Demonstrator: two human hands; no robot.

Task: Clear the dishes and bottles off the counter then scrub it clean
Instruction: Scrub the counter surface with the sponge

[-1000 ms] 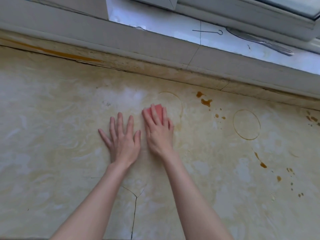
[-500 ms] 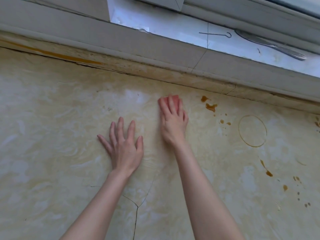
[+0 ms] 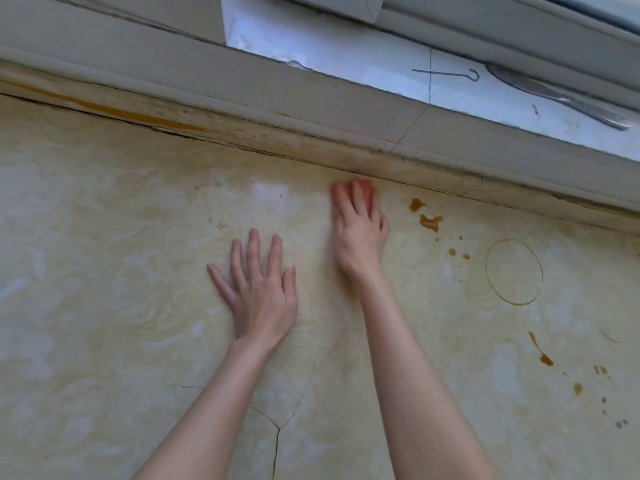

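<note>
Evidently the clearing part is done: no dishes or bottles show on the counter [image 3: 104,306] in this view. The scrubbing looks well under way. The right hand [image 3: 356,237] presses a pink sponge [image 3: 366,197] against the counter's far edge, fingers curled over it. The left hand [image 3: 259,299] lies flat near the middle, fingers straight and spread, holding nothing. What seems left: the brown spills [image 3: 429,221] just right of the sponge, the ring mark [image 3: 513,271] further right, and the drips [image 3: 545,358] toward the right edge.

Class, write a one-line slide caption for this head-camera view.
Right hand holds a pink sponge at the back edge of the stained counter; left hand rests flat.
</note>
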